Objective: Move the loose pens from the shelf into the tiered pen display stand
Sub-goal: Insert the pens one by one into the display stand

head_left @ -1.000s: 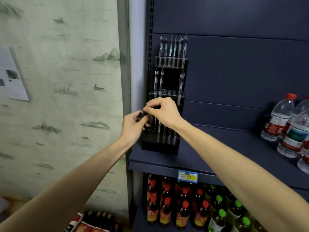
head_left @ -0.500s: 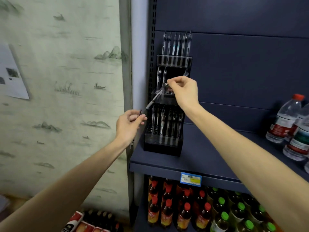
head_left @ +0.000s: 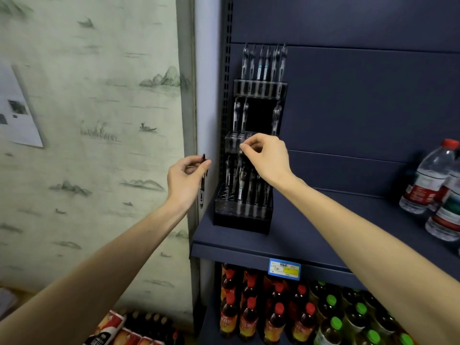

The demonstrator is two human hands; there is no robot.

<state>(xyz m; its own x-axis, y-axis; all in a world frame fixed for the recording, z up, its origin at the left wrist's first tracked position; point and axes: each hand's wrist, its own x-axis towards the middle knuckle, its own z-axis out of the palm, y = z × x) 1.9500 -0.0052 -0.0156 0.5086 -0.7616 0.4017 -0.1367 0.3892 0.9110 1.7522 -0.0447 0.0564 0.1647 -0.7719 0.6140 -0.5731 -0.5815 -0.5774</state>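
Price tag [head_left: 284, 269] print — perhaps digits — too small to read

Dim, flat indoor light, soft focus throughout, dark shelving swallowing detail, wide-angle bending at the edges.

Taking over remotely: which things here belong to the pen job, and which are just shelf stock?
Job: tiered pen stand; pen held by left hand; pen pinched by right hand.
Lying about: water bottles; drink bottles; price tag; wall paper sheet.
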